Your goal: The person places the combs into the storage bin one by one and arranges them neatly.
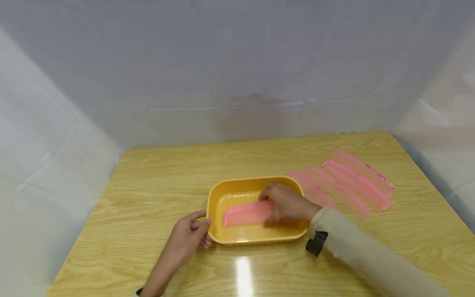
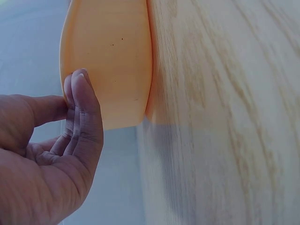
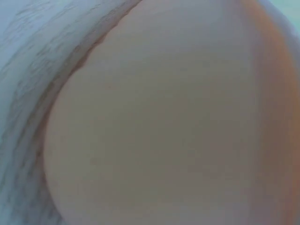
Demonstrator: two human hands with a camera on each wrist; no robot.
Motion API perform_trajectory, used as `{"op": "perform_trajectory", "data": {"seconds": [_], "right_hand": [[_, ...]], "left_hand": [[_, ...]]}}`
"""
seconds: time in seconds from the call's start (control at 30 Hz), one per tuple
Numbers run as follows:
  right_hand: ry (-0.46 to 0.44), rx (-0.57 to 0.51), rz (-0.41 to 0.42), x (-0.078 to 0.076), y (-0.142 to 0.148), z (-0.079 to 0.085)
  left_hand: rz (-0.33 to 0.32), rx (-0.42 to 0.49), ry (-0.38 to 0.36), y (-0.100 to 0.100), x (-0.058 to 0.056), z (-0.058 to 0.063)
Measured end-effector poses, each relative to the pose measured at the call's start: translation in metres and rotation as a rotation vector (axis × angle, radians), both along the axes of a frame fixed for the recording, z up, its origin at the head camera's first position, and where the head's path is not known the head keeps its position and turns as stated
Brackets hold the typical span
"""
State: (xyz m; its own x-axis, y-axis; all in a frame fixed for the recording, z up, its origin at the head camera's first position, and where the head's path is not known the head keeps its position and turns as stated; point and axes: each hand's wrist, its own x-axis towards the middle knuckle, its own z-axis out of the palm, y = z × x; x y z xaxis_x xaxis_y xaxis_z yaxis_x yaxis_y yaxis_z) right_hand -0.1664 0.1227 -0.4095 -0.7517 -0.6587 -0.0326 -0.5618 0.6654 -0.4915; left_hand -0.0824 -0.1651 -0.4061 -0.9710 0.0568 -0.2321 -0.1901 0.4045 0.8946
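Observation:
A yellow-orange plastic basin (image 1: 237,181) stands on the table in the head view. My left hand (image 1: 188,237) pinches its left rim, thumb at the edge and fingers against the outside wall. In the left wrist view the left hand (image 2: 70,136) holds that rim beside the smooth outer wall of the basin (image 2: 112,51). Inside the basin lies a pink comb (image 1: 245,214), teeth facing me. My right hand (image 1: 287,202) reaches in over the right rim and grips the comb's right end between fingers and thumb. The blurred basin wall (image 3: 154,117) fills the right wrist view.
Several pink combs (image 1: 356,181) lie slanted side by side on the wooden table (image 1: 148,198), right of the basin; the nearest is partly hidden behind its rim. White sheeting (image 1: 237,74) rises behind the table and at both sides.

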Motion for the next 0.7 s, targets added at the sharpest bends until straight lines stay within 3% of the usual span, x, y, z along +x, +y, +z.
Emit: {"op": "perform_trajectory", "data": {"seconds": [0.2,0.7], "right_hand": [[-0.041,-0.016,-0.064,0.001,0.005,0.014],[0.003,-0.134,-0.207,-0.007,0.048,0.040]], "left_hand": [[0.001,0.002,-0.001,0.000,0.000,0.001],[0.019,0.010,0.000,0.002,0.001,0.001]]}}
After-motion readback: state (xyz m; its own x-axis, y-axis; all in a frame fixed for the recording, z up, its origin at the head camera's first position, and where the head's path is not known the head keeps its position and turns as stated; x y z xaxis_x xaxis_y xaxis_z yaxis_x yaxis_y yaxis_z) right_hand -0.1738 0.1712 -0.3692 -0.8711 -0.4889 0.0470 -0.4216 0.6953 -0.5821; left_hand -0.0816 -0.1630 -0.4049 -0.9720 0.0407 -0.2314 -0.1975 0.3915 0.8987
